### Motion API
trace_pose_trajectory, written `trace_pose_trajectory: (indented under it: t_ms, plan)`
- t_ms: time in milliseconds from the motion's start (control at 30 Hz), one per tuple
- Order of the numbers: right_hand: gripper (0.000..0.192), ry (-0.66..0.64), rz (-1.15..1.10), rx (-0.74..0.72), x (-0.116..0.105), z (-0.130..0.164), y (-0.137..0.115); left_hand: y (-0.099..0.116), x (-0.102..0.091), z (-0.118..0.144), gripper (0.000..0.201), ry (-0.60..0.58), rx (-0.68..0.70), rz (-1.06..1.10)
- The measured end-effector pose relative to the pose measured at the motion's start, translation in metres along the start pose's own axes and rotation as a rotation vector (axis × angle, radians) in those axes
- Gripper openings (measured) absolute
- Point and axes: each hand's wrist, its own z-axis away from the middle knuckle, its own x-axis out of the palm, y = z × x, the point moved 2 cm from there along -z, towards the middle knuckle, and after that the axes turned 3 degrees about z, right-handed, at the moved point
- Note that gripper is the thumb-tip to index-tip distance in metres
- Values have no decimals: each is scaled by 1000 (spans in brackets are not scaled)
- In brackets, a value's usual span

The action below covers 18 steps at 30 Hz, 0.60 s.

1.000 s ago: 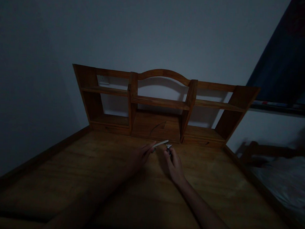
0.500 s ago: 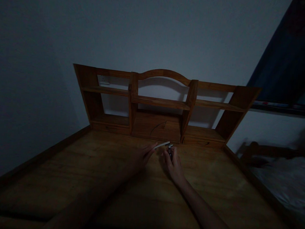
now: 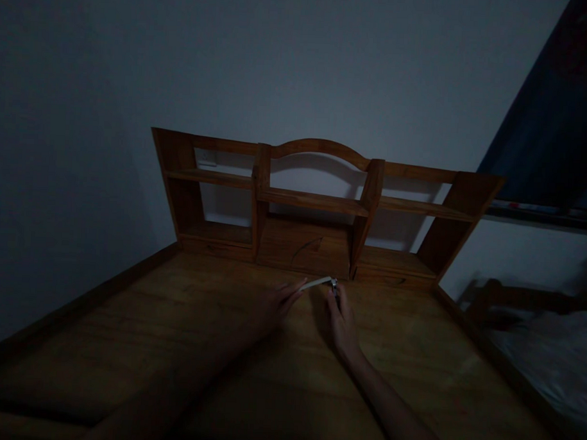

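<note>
My left hand [image 3: 279,304] is closed on one end of a thin, slightly curved white stick [image 3: 315,283], pinching it between the fingers. The stick points right and a little upward over the desk. In my right hand [image 3: 342,321], closed around it, is a small dark tool with a shiny metal head [image 3: 334,283]; its exact kind is too dim to make out. The stick's free tip meets this metal head, touching or nearly so. Both hands are above the wooden desktop [image 3: 213,307], and shadow blurs the left fingers.
A wooden shelf unit [image 3: 313,198] with an arched top rail spans the back of the desk against a pale wall [image 3: 299,66]. Raised wooden edges [image 3: 491,345] border the sides. To the right are white bedding [image 3: 553,351] and a dark blue curtain [image 3: 542,119]. The room is dim.
The stick's free tip and the metal head of the tool have come together, where a small gap showed before. Both hands appear slightly further right, and the camera view has shifted a little.
</note>
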Motion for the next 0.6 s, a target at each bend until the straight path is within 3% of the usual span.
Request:
trace_pose_trajectory:
  t_ms: [200, 333, 500, 600]
  plan:
    - [38, -4, -17, 0, 1, -2, -3, -11, 2, -1, 40, 33, -24, 17]
    - [37, -21, -26, 22, 1, 0, 3, -6, 0, 0, 41, 60, 15, -6]
    - [37, 6, -26, 39, 0, 1, 5, 4, 2, 2, 39, -36, 61, -3]
    - [33, -4, -26, 3, 0, 1, -1, 0, 2, 1, 40, -9, 34, 1]
